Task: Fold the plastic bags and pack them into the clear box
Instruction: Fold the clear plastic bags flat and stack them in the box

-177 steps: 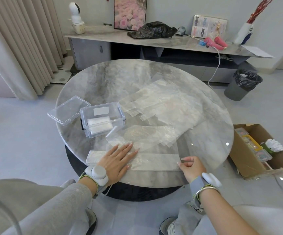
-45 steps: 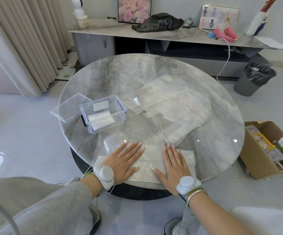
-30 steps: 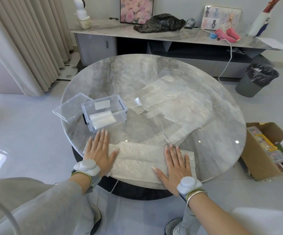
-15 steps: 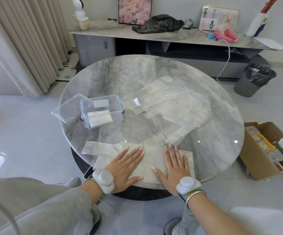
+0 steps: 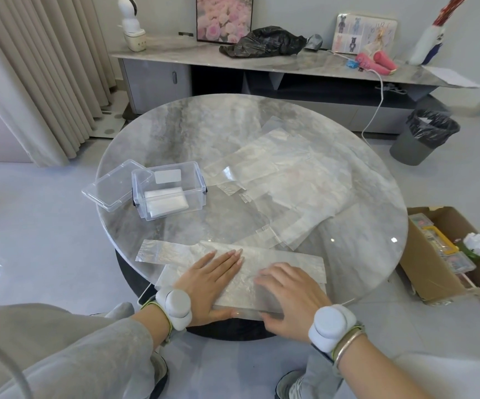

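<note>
At nine o'clock on the round table [image 5: 192, 125] I see the clear box [image 5: 175, 180] open, folded bags [image 5: 165, 201] inside. At six the left hand [image 5: 207, 280] lies flat on the long plastic bag [image 5: 264, 256]; the right hand [image 5: 287, 295], blurred, seems flat on it too, just beside.

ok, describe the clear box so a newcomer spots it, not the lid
On the round marble table, look at its left edge, where two clear plastic pieces sit together. The clear box is the deeper, right-hand one; unlike the shallow lid, it has a white label and folded bags inside.
</note>
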Motion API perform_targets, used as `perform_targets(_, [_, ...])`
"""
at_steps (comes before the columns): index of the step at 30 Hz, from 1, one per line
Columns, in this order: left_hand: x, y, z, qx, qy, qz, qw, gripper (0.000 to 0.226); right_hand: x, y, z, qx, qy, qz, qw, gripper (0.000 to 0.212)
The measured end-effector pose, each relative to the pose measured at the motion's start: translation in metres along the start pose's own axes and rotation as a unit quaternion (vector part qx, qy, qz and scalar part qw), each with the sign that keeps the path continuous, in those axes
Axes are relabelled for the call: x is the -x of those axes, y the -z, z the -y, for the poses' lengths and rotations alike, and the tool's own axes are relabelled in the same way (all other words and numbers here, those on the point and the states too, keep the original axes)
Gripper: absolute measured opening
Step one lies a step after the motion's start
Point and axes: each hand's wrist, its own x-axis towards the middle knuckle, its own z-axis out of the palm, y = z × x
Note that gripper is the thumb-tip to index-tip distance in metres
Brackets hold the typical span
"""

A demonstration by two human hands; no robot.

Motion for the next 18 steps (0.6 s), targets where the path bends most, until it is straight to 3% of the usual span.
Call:
perform_targets(6, [-0.001,0.001,0.0,0.019,0.01,0.006,1.0,0.098,-0.005,-0.004,0.0,0.029,0.006,0.093,0.995,0.055])
perform_targets(15, [-0.006,0.007,0.001,0.077,0.027,0.013,0.997,0.102,-0.008,-0.013,0.001,0.012,-0.018,-0.017,1.0,0.022])
perform_targets(18, [-0.009,0.016,0.001,0.111,0.043,0.008,0.993,0.092,-0.011,-0.007,0.001,-0.016,-0.047,-0.021,0.999,0.013])
